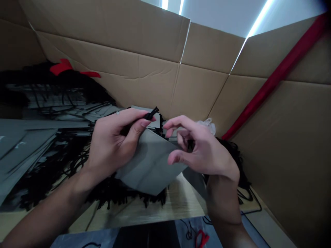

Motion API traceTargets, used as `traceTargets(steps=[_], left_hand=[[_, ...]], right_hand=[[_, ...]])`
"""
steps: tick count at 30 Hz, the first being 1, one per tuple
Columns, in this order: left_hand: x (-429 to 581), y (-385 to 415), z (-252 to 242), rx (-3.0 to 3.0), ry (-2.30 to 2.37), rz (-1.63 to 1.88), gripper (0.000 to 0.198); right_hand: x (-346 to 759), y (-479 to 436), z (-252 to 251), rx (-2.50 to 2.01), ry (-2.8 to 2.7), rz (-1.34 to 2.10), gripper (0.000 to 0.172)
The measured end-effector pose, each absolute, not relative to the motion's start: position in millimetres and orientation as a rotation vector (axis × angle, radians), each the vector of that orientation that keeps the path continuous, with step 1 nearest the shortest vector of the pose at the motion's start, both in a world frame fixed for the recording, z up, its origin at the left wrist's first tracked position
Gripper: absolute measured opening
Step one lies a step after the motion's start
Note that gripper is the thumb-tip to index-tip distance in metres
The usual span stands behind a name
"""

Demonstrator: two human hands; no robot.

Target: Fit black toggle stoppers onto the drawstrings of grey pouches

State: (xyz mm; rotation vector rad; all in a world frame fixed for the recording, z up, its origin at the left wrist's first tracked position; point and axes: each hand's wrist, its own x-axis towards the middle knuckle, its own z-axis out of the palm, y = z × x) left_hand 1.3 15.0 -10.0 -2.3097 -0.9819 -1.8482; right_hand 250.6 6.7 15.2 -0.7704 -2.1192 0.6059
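Note:
My left hand [116, 137] pinches a bundle of black cord ends [152, 113] between thumb and forefinger. Below the pinch hangs a flat grey paper bag or card [152, 165], tilted over the table; I cannot tell which of the two it is. To its right my right hand [199, 148] is raised with thumb and forefinger apart. Its other fingers curl inward near the grey piece's right edge, and a dark bit shows by the palm that I cannot make out. More black cords [111, 193] lie beneath the grey piece.
Stacks of grey pieces [23, 148] with black cords fill the left side. Red strips [62, 67] lie on the back pile. Cardboard walls [155, 72] enclose the wooden table [183, 203]. A red band [279, 74] runs down the right. Clear plastic [208, 125] sits behind my right hand.

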Motion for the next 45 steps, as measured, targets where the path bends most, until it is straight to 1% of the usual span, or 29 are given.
traceTargets(steps=[1,3,4,6,7,8,11,13,16,20,24,28,30,33,35,38,45], left_hand=[[2.4,16.1,-10.6,-2.292,-0.98,-1.909,0.015],[1.7,19.1,-10.7,-2.271,-0.949,-2.044,0.011],[-0.2,20.7,-9.8,-2.3,-0.944,-2.082,0.014],[-6.6,23.9,-6.8,-2.451,-0.994,-2.041,0.036],[-10.3,25.1,-5.0,-2.537,-1.036,-1.982,0.042],[-13.8,26.2,-3.5,-2.601,-1.062,-1.923,0.039],[-20.7,27.9,-1.5,-2.56,-1.083,-1.853,0.013],[-22.6,28.7,-1.8,-2.469,-1.073,-1.854,0.007],[-26.4,29.7,-0.8,-2.431,-1.007,-1.832,0.007],[-36.4,26.1,5.9,-2.473,-0.919,-1.695,0.009],[-43.4,19.1,10.3,-2.511,-0.991,-1.624,0.012],[-48.3,17.2,12.1,-2.52,-1.053,-1.567,0.016],[-53.6,17.0,15.6,-2.619,-0.978,-1.447,0.018],[-66.0,16.8,20.5,-2.77,-0.871,-1.249,0.023],[-75.4,18.0,17.6,-2.839,-0.871,-1.179,0.025],[-88.0,22.1,-3.0,-2.894,-0.935,-1.143,0.025],[-105.9,31.3,-80.4,-3.038,-1.144,-1.101,0.027]], right_hand=[[249.7,7.4,16.6,-0.823,-2.181,0.51,0.041],[249.0,9.1,19.1,-0.9,-2.257,0.375,0.015],[249.5,10.4,20.1,-0.94,-2.254,0.338,0.014],[251.8,14.0,21.1,-1.01,-2.181,0.308,0.021],[253.3,16.1,21.0,-1.027,-2.126,0.291,0.021],[254.9,18.2,20.6,-1.034,-2.076,0.262,0.021],[258.8,23.2,17.9,-1.016,-2.001,0.17,0.016],[260.7,24.8,16.2,-0.999,-1.999,0.131,0.012],[264.0,25.1,15.4,-0.974,-2.018,0.087,0.009],[267.9,24.6,16.4,-0.958,-2.051,0.005,0.009],[268.0,26.8,17.0,-0.952,-2.08,-0.055,0.01],[266.6,29.5,17.7,-0.979,-2.129,-0.048,0.005],[266.1,28.7,17.8,-0.957,-2.177,-0.049,0.011],[264.1,26.1,15.9,-0.924,-2.262,-0.017,0.028],[260.4,25.8,12.6,-0.948,-2.345,0.007,0.037],[249.3,29.9,3.9,-1.069,-2.551,0.056,0.038],[206.4,46.4,-28.9,-1.116,-2.902,0.242,0.036]])
